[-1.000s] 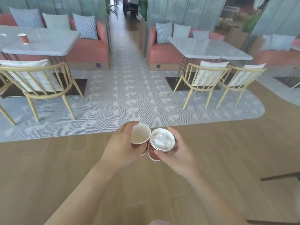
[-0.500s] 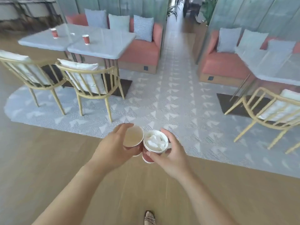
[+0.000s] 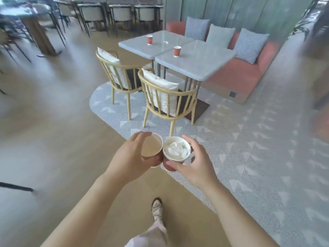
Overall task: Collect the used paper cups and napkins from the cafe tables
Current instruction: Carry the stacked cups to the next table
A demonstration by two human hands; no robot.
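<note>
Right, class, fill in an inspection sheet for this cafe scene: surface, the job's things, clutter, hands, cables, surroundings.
Surface: two grey tables pushed together, carrying two cups.
Job's things: far red cup and near red cup stand upright on the tables, not yet collected; left-hand cup, no napkin showing inside, and napkin-filled cup with crumpled napkins are held side by side.
Clutter: nothing seen.
Hands: left hand grips the left-hand cup; right hand grips the napkin-filled cup.
Cables: nothing seen.
Surroundings: two wooden chairs at the tables, coral sofa with three cushions behind, patterned rug, wooden floor.
</note>
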